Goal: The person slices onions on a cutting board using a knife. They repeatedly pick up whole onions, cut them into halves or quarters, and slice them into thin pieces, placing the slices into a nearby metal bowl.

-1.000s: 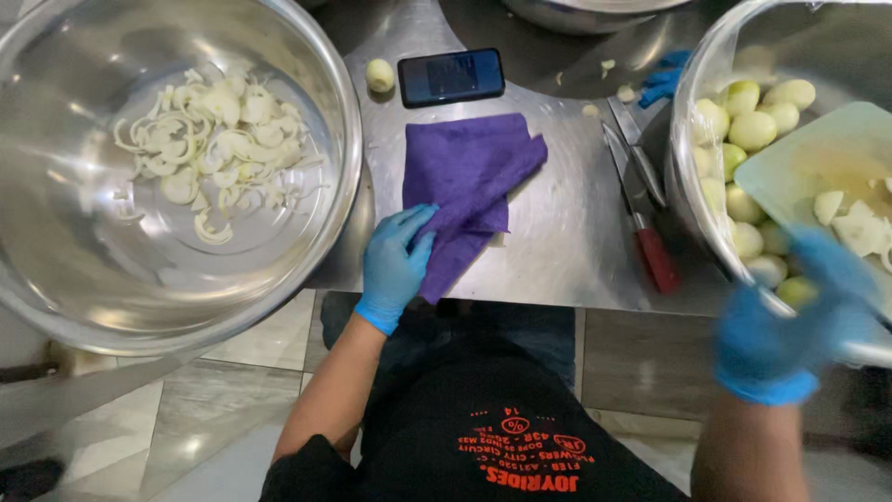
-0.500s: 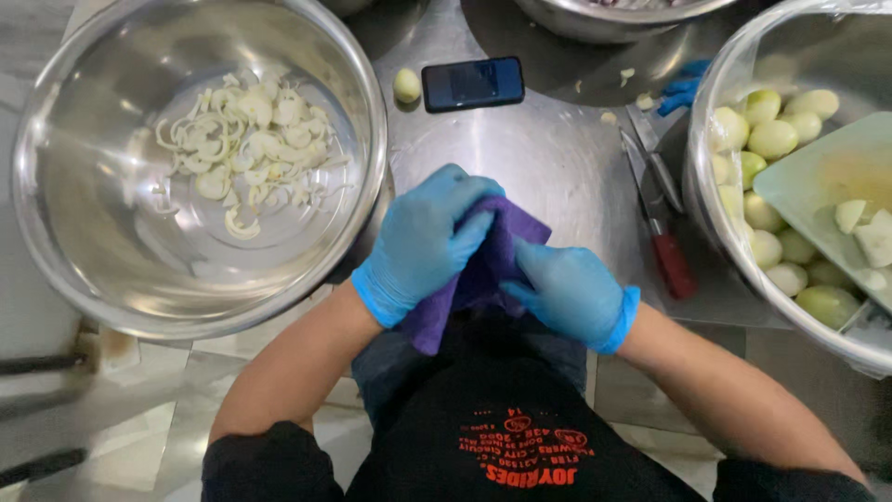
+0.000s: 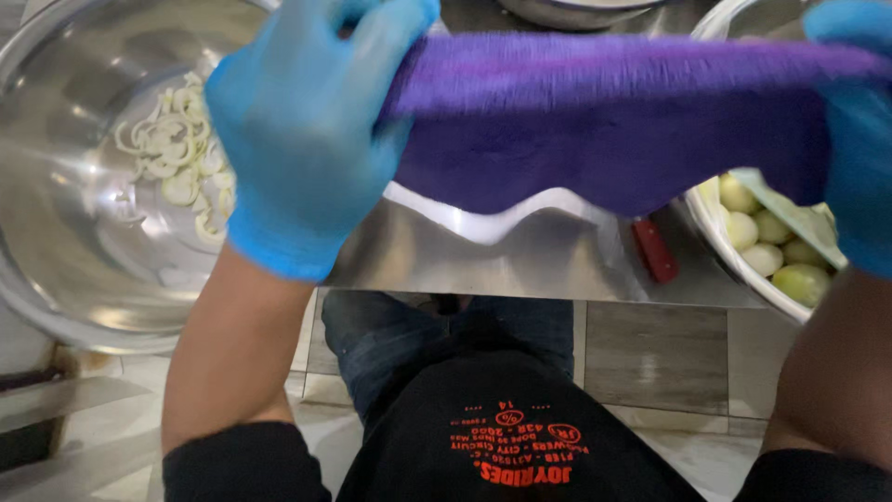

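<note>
the gloved left hand [image 3: 311, 130] at 10 o'clock has its fingers curled tight on one end of a purple cloth [image 3: 613, 116]; the right hand [image 3: 859, 130] at 3 o'clock grips the other end, stretching it above the steel worktop [image 3: 520, 260]; sliced onion [image 3: 172, 158] lies in the bowl [image 3: 65, 251] at 9, peeled onions [image 3: 771, 246] at 4

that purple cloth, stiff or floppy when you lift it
Probably floppy: the purple cloth, stretched between the left hand and right hand, sags in a wavy lower edge. Its fuzzy surface suggests it is light and not slippery.
</note>
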Demonstrator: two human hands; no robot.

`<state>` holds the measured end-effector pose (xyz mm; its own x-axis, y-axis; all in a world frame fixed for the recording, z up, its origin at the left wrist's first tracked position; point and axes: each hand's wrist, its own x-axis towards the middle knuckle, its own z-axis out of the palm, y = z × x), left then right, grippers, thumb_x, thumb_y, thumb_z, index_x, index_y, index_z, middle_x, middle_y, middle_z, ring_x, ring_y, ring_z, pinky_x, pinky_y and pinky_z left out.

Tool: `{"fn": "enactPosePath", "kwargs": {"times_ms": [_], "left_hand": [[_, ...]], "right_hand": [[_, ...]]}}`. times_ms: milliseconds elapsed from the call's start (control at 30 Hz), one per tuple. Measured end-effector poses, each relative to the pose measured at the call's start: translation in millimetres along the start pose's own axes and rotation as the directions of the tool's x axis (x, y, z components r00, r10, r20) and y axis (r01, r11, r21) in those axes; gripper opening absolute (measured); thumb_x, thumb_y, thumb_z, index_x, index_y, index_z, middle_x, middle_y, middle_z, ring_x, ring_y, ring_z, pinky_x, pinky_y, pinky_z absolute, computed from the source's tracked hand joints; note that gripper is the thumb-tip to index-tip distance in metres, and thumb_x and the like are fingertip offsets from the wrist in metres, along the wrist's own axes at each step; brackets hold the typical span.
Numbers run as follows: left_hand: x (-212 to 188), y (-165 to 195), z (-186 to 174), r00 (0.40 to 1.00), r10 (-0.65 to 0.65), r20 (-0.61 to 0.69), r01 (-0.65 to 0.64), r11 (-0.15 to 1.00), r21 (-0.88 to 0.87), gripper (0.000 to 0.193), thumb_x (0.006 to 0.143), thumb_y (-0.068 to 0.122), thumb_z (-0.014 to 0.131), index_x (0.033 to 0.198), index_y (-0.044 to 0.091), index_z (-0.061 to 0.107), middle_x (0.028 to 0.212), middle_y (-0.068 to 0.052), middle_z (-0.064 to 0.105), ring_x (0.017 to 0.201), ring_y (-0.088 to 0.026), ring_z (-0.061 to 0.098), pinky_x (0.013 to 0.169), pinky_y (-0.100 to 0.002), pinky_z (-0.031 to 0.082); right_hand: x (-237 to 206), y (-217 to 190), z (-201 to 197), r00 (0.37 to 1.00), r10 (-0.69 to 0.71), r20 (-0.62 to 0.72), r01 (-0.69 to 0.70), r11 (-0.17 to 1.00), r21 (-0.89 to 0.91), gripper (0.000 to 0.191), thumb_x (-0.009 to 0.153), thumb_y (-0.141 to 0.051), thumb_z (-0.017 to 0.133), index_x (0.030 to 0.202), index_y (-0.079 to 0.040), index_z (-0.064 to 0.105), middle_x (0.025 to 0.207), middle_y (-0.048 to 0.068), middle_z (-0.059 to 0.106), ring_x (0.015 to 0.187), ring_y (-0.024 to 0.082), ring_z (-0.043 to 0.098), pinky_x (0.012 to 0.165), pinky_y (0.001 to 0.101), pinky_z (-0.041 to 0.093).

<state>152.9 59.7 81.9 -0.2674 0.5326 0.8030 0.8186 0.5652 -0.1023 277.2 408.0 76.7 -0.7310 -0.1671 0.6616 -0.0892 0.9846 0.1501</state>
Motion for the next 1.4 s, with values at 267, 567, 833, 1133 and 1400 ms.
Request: {"fn": "enactPosePath", "kwargs": {"times_ms": [267,567,833,1133,1400], "left_hand": [[-106,33,-3,0.67,0.091,0.737,0.207,0.93,-0.303,0.064,0.067,0.051,0.079,0.114,0.008,0.07,0.091,-0.01,0.065,0.083,-0.031,0.064,0.069,-0.045,0.051],[-187,46,145,0.652,-0.32,0.687,0.523,0.846,-0.103,0.09,0.081,0.06,0.074,0.151,0.01,0.047,0.157,-0.029,0.038,0.139,-0.049,0.038,0.112,-0.058,0.034],[-209,48,192,0.585,-0.417,0.696,0.493,0.864,0.103,0.101,0.08,0.071,0.066,0.159,0.014,0.04,0.163,-0.029,0.028,0.15,-0.048,0.027,0.118,-0.064,0.02],[-192,50,189,0.612,-0.458,0.644,0.471,0.866,0.169,0.104,0.078,0.074,0.064,0.159,0.013,0.041,0.164,-0.03,0.028,0.15,-0.049,0.027,0.117,-0.068,0.019],[-189,51,188,0.599,-0.462,0.654,0.488,0.858,0.16,0.102,0.08,0.072,0.065,0.159,0.013,0.04,0.164,-0.031,0.027,0.151,-0.048,0.026,0.117,-0.069,0.017]], "right_hand": [[-122,-26,21,0.625,-0.069,0.778,-0.452,0.781,0.432,0.051,0.072,-0.02,0.081,0.123,-0.019,0.072,0.084,0.007,0.071,0.078,0.026,0.07,0.073,0.0388,0.057],[-148,-96,145,0.851,0.005,0.525,-0.233,0.9,0.368,0.082,0.077,-0.045,0.076,0.147,-0.009,0.052,0.147,0.026,0.052,0.136,0.045,0.046,0.112,0.0592,0.033],[-200,-28,32,0.815,0.541,0.206,-0.547,0.605,0.578,0.039,0.098,-0.019,0.071,0.132,-0.004,0.061,0.122,0.012,0.067,0.109,0.026,0.064,0.094,0.0377,0.049],[-283,157,-68,-0.179,0.946,0.271,-0.81,-0.298,0.505,0.046,0.108,-0.05,0.057,0.111,-0.005,0.068,0.083,0.003,0.069,0.064,0.019,0.06,0.058,0.0347,0.048],[-281,141,-49,0.172,0.941,0.29,-0.55,-0.153,0.821,0.037,0.112,-0.017,0.061,0.139,0.008,0.063,0.135,0.017,0.071,0.123,0.029,0.072,0.11,0.0422,0.059]]}}
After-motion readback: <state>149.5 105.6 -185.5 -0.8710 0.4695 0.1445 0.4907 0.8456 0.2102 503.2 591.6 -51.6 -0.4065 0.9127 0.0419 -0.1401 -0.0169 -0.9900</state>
